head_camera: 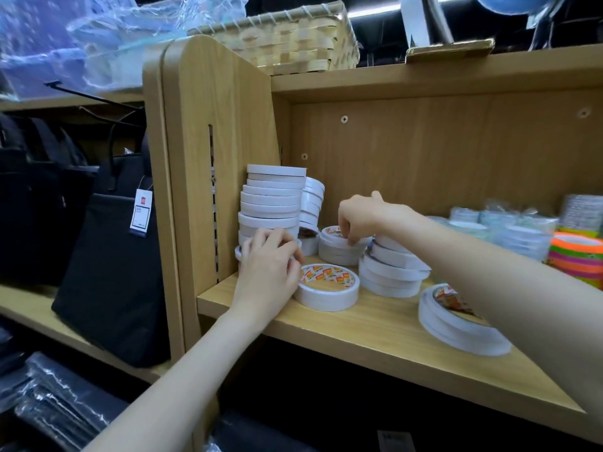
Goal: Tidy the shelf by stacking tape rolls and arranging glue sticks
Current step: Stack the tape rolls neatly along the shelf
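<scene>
White tape rolls fill the left end of a wooden shelf (375,324). A tall uneven stack (272,200) stands against the left side panel, with a shorter stack (313,202) behind it. My left hand (270,262) grips a thin roll at the foot of the tall stack. One labelled roll (328,290) lies flat just right of that hand. My right hand (362,218) pinches the top roll of a short pile (339,247) further back. A leaning pile (391,272) sits under my right forearm. Another labelled roll pile (456,318) lies near the front edge.
Packs of clear tape (509,230) and neon-coloured rolls (577,256) sit at the right. A woven basket (293,40) stands on top of the shelf unit. Dark bags (107,256) with a price tag hang on the left shelving.
</scene>
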The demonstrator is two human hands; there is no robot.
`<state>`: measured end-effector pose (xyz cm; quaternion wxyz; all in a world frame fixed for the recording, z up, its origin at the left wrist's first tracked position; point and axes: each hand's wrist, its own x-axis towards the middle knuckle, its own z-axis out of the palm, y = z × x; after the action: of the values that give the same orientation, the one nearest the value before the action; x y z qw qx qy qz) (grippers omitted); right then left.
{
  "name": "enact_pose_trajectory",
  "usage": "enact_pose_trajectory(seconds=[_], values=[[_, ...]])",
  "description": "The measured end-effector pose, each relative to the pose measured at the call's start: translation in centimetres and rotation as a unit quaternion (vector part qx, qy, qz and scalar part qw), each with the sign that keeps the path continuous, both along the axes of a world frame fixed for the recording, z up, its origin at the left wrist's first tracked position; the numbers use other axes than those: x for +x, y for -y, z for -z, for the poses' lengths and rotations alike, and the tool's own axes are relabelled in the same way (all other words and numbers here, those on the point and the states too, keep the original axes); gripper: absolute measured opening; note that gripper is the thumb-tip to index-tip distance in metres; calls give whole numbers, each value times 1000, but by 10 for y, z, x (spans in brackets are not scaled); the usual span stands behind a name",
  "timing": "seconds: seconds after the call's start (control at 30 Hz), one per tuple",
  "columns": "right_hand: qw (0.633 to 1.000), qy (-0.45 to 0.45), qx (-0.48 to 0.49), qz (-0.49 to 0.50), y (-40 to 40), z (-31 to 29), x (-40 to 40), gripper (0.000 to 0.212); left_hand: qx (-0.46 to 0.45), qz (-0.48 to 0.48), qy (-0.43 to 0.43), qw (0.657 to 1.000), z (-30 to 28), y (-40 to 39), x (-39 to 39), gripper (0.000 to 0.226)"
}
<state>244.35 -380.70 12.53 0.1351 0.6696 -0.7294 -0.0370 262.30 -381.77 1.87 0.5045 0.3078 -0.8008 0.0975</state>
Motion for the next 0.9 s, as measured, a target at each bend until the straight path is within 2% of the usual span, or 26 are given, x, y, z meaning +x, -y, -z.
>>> enact_pose_trajectory(seconds=[0.07,0.17,0.2,0.27,0.3,0.37,0.43,0.5,0.6,0.73,0.9], values=[[1000,-13,10,-8,-2,-3,-1,13,-1,-2,1,1000,0,-1,0,13],[999,-7,37,3,0,1,-3,33,0,-5,5,1000,0,-5,0,13],[999,-10,41,3,1,3,-3,32,1,-7,5,1000,-1,-5,0,13],[999,-27,42,-11,6,9,-3,17,4,-4,2,1000,0,-3,0,13],[999,-38,33,-13,8,9,-3,19,7,-1,-1,1000,0,-2,0,14],[999,-35,7,-10,8,3,-2,22,12,2,-3,1000,-1,0,0,14],[999,-2,-47,-23,1,-11,-4,6,8,7,-2,1000,-1,0,1,14],[991,51,-113,-48,-17,-34,-8,8,9,9,-2,1000,-1,1,2,15],[977,82,-168,-98,-72,-68,-9,12,5,2,-2,1000,0,3,1,18],[987,36,-125,-96,-158,-80,-11,10,-12,-2,-3,1000,1,4,0,15],[998,-19,-32,-56,-204,-44,-21,13,-15,-18,6,1000,0,0,-3,14]])
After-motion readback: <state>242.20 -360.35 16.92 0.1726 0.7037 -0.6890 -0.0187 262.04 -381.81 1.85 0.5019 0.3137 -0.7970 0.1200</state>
